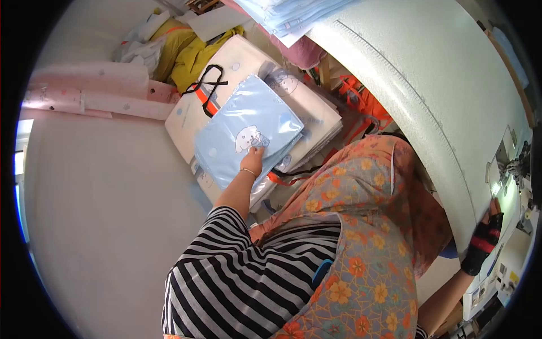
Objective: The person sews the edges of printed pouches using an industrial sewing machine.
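Observation:
My left hand (253, 160) is on a stack of glossy light-blue printed sheets (244, 107) with a white cartoon animal. Its fingers look pinched on the top sheet, near the printed figure. Beneath the blue sheets is a larger pile of cream printed fabric pieces (232, 52), with black and orange straps on it. Far to the right, my right hand (485, 240), in a black fingerless glove with a red band, lies with its fingers stretched out on the sewing table. The fingertips are beside the lit needle area of a sewing machine (512, 169).
The pale sewing table (389, 53), marked with a ruler scale, curves along the right. More blue sheets (293, 14) lie at its far end. Yellow cloth (197, 62) and a pink roll of material (96, 85) are at the far left. Orange straps (364, 101) hang under the table.

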Action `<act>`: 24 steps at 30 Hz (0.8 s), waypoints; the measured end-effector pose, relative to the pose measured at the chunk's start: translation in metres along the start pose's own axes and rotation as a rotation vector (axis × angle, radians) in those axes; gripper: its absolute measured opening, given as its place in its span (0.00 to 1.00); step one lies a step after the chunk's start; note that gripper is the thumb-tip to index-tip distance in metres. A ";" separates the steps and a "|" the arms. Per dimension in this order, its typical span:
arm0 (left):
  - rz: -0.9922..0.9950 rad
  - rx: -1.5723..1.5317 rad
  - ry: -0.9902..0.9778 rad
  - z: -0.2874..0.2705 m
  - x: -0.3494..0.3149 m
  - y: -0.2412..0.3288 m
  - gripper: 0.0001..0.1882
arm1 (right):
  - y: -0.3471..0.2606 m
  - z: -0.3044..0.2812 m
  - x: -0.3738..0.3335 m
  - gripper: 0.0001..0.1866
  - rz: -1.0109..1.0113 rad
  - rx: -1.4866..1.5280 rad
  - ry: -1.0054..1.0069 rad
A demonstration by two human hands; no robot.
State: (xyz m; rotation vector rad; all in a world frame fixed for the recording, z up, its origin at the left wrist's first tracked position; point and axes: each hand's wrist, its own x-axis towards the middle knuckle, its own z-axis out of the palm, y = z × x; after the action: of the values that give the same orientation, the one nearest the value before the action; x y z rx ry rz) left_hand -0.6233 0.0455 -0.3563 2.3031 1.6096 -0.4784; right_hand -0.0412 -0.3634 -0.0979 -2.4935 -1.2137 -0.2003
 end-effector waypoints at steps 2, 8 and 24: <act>-0.079 0.078 -0.217 -0.017 0.004 0.025 0.26 | -0.020 -0.013 -0.003 0.17 -0.026 -0.057 0.001; 0.861 -0.230 0.704 -0.223 0.007 0.179 0.19 | 0.004 0.006 -0.017 0.15 0.024 0.005 0.080; 0.459 0.129 0.529 -0.522 0.073 0.291 0.21 | -0.046 -0.002 -0.005 0.15 -0.050 0.107 0.190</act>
State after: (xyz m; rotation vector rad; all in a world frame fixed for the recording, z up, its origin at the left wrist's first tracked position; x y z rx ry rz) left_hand -0.2720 0.2278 0.0972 2.9532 1.1818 0.1549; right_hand -0.0803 -0.3412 -0.0859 -2.2967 -1.1765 -0.3667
